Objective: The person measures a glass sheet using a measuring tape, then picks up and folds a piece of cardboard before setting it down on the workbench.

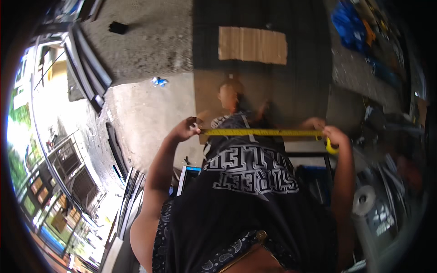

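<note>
A yellow tape measure (259, 132) is drawn out straight from left to right, along the near end of a dark glossy panel (261, 91). My left hand (185, 129) pinches the blade's end, just beyond the panel's left edge. At the other end, my right hand (335, 135) is closed around the tape near its yellow case, which shows partly below the fingers. The panel mirrors my upper body and my hands. A rectangular piece of brown cardboard (253, 45) lies on its far part.
Metal profiles (88, 68) lean at the far left, with more lengths (129, 198) at the near left. A blue bag (349, 25) lies at the far right. Near my right arm stands a round pale disc or roll (364, 200). Small blue-and-white scrap (160, 82) lies on the concrete floor.
</note>
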Demonstrator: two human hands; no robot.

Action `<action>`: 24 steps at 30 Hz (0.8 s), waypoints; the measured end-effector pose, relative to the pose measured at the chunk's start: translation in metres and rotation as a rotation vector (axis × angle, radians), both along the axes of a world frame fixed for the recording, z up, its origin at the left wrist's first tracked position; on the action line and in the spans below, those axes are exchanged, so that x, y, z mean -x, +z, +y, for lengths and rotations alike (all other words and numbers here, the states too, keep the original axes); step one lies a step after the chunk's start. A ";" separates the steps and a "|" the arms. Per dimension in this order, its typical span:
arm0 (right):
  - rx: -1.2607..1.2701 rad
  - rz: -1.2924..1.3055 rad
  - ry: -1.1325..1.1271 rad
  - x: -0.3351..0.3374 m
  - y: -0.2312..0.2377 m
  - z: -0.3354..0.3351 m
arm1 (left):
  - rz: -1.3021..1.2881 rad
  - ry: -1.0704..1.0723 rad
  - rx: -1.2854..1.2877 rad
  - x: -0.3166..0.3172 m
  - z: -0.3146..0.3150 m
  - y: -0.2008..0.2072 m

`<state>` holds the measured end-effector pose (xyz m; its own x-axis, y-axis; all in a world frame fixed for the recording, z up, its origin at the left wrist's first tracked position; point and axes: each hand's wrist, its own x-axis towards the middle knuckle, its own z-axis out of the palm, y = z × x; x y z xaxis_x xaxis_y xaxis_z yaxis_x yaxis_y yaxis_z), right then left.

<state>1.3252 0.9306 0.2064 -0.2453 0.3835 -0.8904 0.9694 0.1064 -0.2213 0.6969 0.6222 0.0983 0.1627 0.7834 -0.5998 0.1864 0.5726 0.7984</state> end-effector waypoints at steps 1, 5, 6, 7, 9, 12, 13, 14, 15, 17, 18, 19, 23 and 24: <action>-0.049 0.067 0.212 0.000 -0.007 0.007 | 0.040 0.070 0.028 0.003 -0.015 -0.013; 0.057 0.062 0.122 0.016 -0.002 0.021 | 0.005 0.084 0.014 0.005 -0.006 0.019; 0.043 0.048 0.142 0.018 -0.003 0.022 | 0.036 0.051 -0.046 0.010 -0.010 0.010; 0.029 0.036 0.163 0.021 -0.004 0.024 | 0.026 0.066 -0.018 0.009 -0.006 0.014; 0.083 0.019 0.100 0.023 -0.004 0.022 | 0.008 0.102 0.035 0.008 -0.007 0.017; 0.192 -0.004 0.022 0.017 -0.006 0.026 | -0.006 0.169 0.028 0.001 -0.009 0.025; 0.249 -0.024 0.001 0.013 -0.008 0.028 | 0.005 0.172 0.021 0.000 -0.008 0.030; 0.245 -0.015 0.013 0.012 -0.009 0.031 | 0.042 0.176 0.040 -0.002 -0.010 0.033; 0.297 0.000 -0.016 0.010 -0.009 0.034 | 0.078 0.181 0.060 -0.005 -0.012 0.036; 0.346 0.026 -0.038 0.004 -0.012 0.041 | 0.140 0.189 0.067 -0.010 -0.012 0.046; 0.386 0.029 -0.007 0.002 -0.016 0.045 | 0.191 0.185 0.079 -0.013 -0.010 0.052; 0.427 0.031 0.025 -0.001 -0.019 0.048 | 0.202 0.188 0.075 -0.016 -0.008 0.058; 0.485 0.151 -0.037 0.002 -0.015 0.056 | 0.381 0.255 0.019 -0.036 -0.007 0.076; 0.557 0.163 -0.025 0.003 -0.013 0.059 | 0.412 0.289 0.003 -0.042 -0.005 0.079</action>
<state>1.3227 0.9897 0.1934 -0.3932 -0.1251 -0.9109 0.9188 -0.0913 -0.3840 0.7386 0.6170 0.1778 -0.3114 0.7599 -0.5705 0.3193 0.6492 0.6904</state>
